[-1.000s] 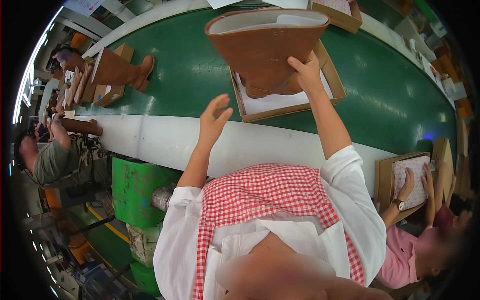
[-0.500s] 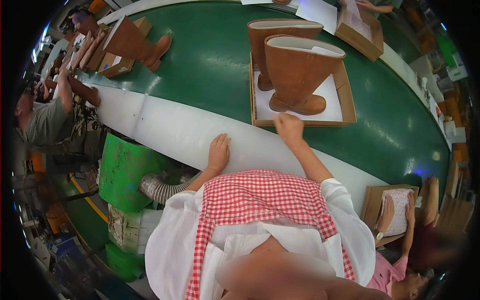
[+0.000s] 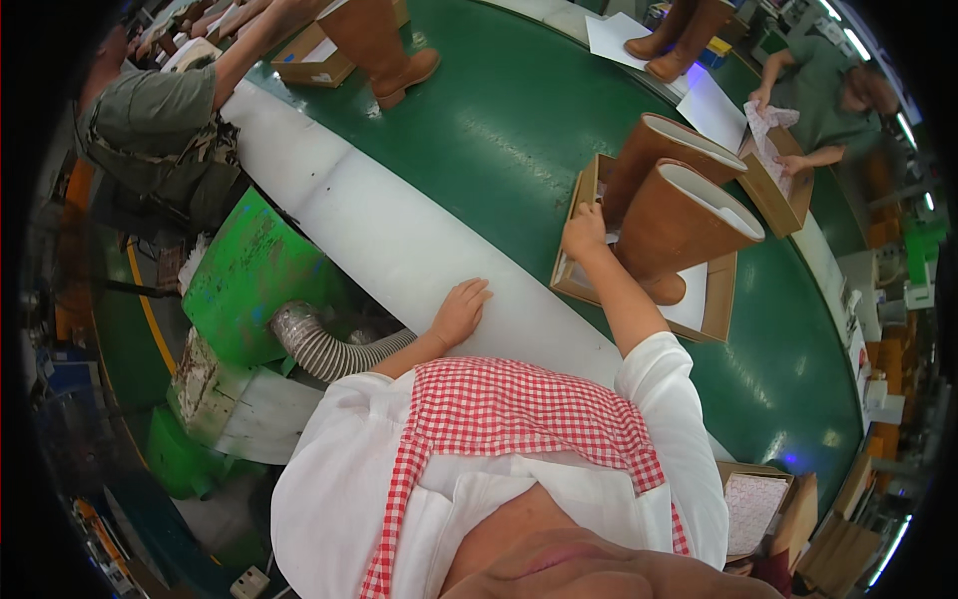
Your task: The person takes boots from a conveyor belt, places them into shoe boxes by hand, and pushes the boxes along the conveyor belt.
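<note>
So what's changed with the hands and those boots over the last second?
The right hand lowered the tall tan boot into the open cardboard box beside its pair and now rests at the box's edge. The left hand came down flat onto the white belt rim. The green conveyor looks unchanged.

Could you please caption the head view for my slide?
Right hand touches the boxed tan boots; left hand rests on white edge.

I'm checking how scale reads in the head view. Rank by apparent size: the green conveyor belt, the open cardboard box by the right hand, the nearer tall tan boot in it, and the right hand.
1. Green conveyor belt, by far.
2. Open cardboard box.
3. Nearer tall tan boot; its upright shaft hides part of the box, so ranks 2 and 3 are unsure.
4. Right hand, at the box's edge.
</note>
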Action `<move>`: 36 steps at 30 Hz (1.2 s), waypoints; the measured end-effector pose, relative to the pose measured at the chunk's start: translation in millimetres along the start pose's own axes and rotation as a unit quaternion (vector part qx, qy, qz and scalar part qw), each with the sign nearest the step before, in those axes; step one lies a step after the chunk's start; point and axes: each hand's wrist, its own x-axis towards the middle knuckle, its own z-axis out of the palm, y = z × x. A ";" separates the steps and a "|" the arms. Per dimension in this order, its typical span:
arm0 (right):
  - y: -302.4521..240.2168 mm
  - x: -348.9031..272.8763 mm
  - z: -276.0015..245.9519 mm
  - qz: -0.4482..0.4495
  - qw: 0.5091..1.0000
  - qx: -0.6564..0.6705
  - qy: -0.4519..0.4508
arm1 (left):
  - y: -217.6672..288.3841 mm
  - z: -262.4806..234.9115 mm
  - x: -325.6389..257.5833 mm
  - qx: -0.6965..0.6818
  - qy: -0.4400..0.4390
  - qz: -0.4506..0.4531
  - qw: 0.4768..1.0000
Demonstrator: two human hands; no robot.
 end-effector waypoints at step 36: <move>-78.2 -83.9 102.2 0.171 0.876 0.432 0.126 | -377.4 -174.3 237.9 -0.167 0.380 -0.487 0.769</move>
